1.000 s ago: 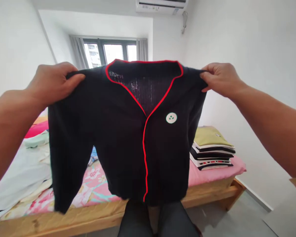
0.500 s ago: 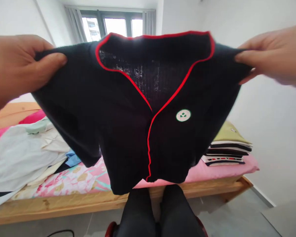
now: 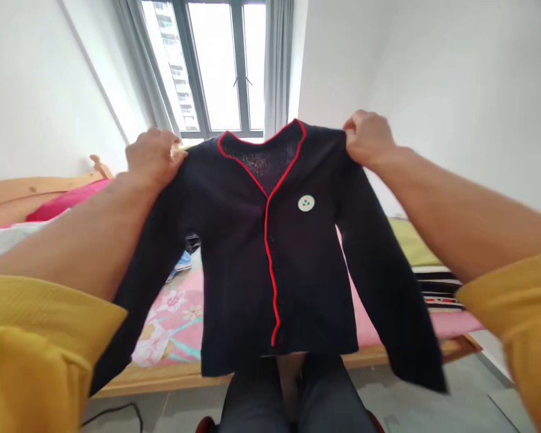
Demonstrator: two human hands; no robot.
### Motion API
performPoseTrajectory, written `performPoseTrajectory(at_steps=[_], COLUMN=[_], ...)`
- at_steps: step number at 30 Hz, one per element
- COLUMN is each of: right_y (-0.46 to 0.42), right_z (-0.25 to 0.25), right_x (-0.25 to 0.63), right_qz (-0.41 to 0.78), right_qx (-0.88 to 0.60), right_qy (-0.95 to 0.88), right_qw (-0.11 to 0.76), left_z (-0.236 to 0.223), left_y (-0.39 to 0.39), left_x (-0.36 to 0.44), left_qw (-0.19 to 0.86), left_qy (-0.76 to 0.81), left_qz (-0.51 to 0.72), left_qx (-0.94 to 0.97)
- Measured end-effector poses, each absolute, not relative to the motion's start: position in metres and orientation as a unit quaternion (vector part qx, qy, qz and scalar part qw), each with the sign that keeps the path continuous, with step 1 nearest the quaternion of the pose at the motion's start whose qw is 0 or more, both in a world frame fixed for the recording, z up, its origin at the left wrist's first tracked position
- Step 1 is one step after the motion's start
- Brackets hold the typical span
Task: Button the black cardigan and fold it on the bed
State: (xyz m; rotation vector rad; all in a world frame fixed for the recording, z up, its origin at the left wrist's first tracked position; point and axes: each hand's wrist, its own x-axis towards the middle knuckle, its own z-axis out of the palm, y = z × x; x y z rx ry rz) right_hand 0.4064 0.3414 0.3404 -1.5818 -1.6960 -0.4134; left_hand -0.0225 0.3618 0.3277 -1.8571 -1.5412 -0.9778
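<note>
I hold a black cardigan (image 3: pixel 252 252) with red trim and a small round white badge up in front of me, over the bed. My left hand (image 3: pixel 152 155) is closed on its left shoulder and my right hand (image 3: pixel 367 138) is closed on its right shoulder. Both arms are stretched forward, yellow sleeves pushed up. The cardigan hangs flat and spread, its two long sleeves dangling down at either side, the hem above my knees.
A wooden bed (image 3: pixel 180 376) with a pink floral sheet stands ahead, loose clothes on its left part. A stack of folded garments (image 3: pixel 426 276) lies at the right end. A window with grey curtains (image 3: pixel 216 66) is behind. A dark cable (image 3: pixel 117 412) lies on the floor.
I have pushed the cardigan away from me and extended my arms; its sleeves have dropped and now hang free. The view has tilted so the window shows taller.
</note>
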Motion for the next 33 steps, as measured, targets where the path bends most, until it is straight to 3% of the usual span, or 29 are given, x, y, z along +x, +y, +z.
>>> performPoseTrajectory(at_steps=[3, 6, 9, 12, 15, 21, 27, 33], right_y=[0.356, 0.321, 0.252, 0.183, 0.140, 0.139, 0.153, 0.150], right_z=[0.289, 0.207, 0.104, 0.013, -0.037, -0.052, -0.068, -0.064], right_x=[0.392, 0.382, 0.375, 0.370, 0.356, 0.309, 0.304, 0.307], right_qz=[-0.159, -0.098, 0.033, 0.122, 0.169, 0.143, 0.107, 0.106], right_qx=[-0.575, -0.526, -0.468, -0.493, -0.519, -0.492, -0.538, -0.528], right_qy=[-0.667, -0.736, -0.820, -0.813, -0.783, -0.796, -0.791, -0.811], right_qw=[0.447, 0.414, 0.326, 0.285, 0.297, 0.323, 0.271, 0.229], left_z=[0.283, 0.202, 0.092, -0.010, -0.067, -0.065, -0.052, -0.069], left_y=[0.368, 0.322, 0.244, 0.170, 0.129, 0.119, 0.122, 0.143], left_x=[0.000, 0.018, 0.025, 0.020, 0.011, 0.028, 0.092, 0.128], left_qw=[0.204, 0.158, 0.028, -0.050, -0.079, -0.028, -0.078, -0.113], left_qy=[-0.566, -0.515, -0.457, -0.501, -0.530, -0.559, -0.469, -0.587], left_qz=[-0.430, -0.440, -0.328, -0.257, -0.223, -0.219, -0.228, -0.228], left_qx=[-0.673, -0.719, -0.826, -0.825, -0.814, -0.799, -0.850, -0.768])
